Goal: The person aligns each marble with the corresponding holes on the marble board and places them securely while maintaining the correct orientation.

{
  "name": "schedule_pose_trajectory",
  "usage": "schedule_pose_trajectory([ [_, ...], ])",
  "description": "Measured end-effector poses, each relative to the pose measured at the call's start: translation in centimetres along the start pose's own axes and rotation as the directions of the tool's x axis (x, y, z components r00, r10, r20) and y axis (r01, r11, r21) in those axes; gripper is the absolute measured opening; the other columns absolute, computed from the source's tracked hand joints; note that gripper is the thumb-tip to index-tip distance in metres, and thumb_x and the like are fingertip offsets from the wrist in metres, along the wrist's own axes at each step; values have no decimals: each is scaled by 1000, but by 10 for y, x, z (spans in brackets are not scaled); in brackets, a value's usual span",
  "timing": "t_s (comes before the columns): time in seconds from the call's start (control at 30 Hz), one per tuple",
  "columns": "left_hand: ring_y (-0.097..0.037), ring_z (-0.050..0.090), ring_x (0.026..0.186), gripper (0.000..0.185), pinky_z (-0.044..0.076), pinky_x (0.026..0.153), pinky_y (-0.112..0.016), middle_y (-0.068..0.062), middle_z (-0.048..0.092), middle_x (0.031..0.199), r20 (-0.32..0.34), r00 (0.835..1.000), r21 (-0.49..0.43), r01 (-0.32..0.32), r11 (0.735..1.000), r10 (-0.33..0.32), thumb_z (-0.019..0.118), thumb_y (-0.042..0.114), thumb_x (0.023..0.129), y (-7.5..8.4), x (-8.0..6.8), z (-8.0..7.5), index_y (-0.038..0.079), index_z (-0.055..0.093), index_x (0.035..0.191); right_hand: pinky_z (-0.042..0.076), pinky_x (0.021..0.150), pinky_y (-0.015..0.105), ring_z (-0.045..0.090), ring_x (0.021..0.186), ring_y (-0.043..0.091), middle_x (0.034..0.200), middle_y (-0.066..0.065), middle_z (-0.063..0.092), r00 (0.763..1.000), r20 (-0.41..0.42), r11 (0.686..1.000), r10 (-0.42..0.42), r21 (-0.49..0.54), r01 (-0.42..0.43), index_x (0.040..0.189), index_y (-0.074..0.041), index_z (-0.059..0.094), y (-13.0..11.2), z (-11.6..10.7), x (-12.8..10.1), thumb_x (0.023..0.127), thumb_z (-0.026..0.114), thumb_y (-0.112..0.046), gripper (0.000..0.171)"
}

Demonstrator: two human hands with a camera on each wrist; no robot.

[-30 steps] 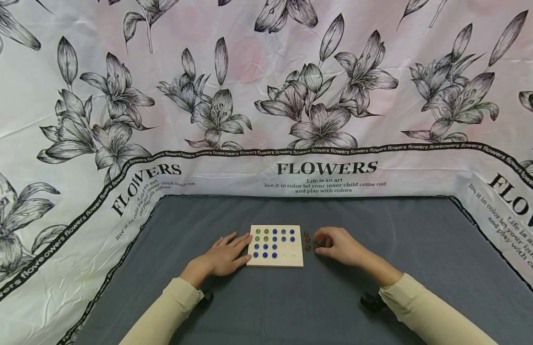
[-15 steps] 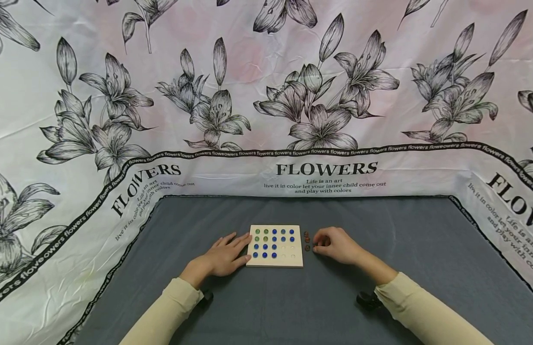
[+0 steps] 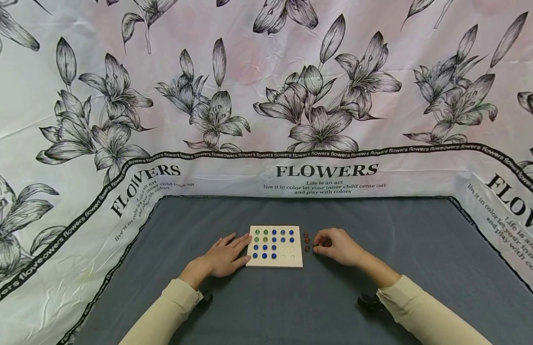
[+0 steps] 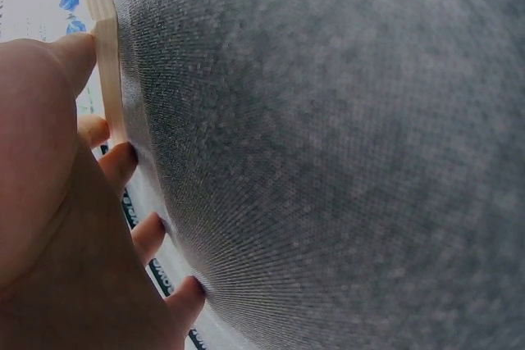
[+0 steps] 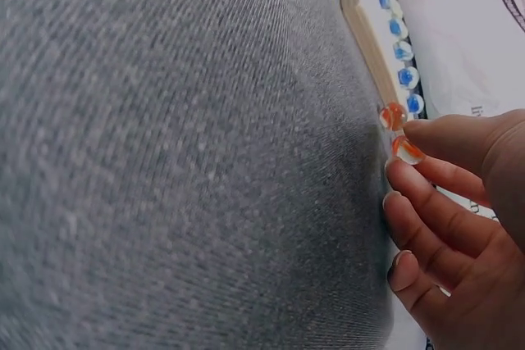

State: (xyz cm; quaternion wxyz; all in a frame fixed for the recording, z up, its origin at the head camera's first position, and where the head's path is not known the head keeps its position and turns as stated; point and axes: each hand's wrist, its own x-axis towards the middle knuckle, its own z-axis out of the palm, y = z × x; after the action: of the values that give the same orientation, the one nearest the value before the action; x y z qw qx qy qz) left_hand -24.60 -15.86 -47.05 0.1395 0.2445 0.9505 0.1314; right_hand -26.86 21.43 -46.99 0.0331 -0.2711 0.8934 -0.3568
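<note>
Just right of the pale square wooden board (image 3: 275, 247), a short row of small orange-brown glass marbles (image 3: 307, 241) lies on the grey cloth-covered desk (image 3: 378, 230), and the right hand (image 3: 335, 246) curls its fingers (image 5: 447, 174) at the nearest of them; the wrist view shows a fingertip and thumb pinching one orange marble (image 5: 407, 150) just above the cloth, a second orange marble (image 5: 392, 115) just beyond it near the board's edge. Blue glass marbles (image 3: 273, 239) fill most of the board's dimples, with green glass marbles (image 3: 261, 235) in the far-left corner and several bare dimples at the near right. Against the board's left edge the left hand (image 3: 225, 254) lies flat, fingers (image 4: 90, 47) straight and touching the wood, holding nothing. Behind the desk hangs a white sheet printed with black lilies (image 3: 318, 110).
</note>
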Motion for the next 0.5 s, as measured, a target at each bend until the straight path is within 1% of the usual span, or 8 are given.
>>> schedule_pose_trajectory([
  [0.17,-38,15,156,65,12,123,-62,-2,21,170,12,1000,9,1,1000,-1,44,46,109,3,-1,-3,21,24,165,49,59,26,59,67,9,80,-5,67,1000,-21,1000,1,4,-1,94,-9,74,-6,-2,-3,93,76,-11,4],
  [0.33,-38,17,156,64,14,123,-62,-1,23,170,18,1000,30,6,1000,-6,43,47,109,6,-3,-8,20,25,165,50,62,26,61,71,8,81,-7,68,1000,-30,1000,6,-7,-6,95,-10,73,-13,-4,-4,93,76,-11,3],
  [0.5,-37,17,156,64,15,123,-62,0,23,170,22,1000,38,5,999,-6,42,48,109,6,-4,-7,21,26,165,51,65,27,62,74,8,83,-8,68,999,-34,1000,-11,-4,11,96,-10,73,-19,-3,-5,94,75,-11,4],
])
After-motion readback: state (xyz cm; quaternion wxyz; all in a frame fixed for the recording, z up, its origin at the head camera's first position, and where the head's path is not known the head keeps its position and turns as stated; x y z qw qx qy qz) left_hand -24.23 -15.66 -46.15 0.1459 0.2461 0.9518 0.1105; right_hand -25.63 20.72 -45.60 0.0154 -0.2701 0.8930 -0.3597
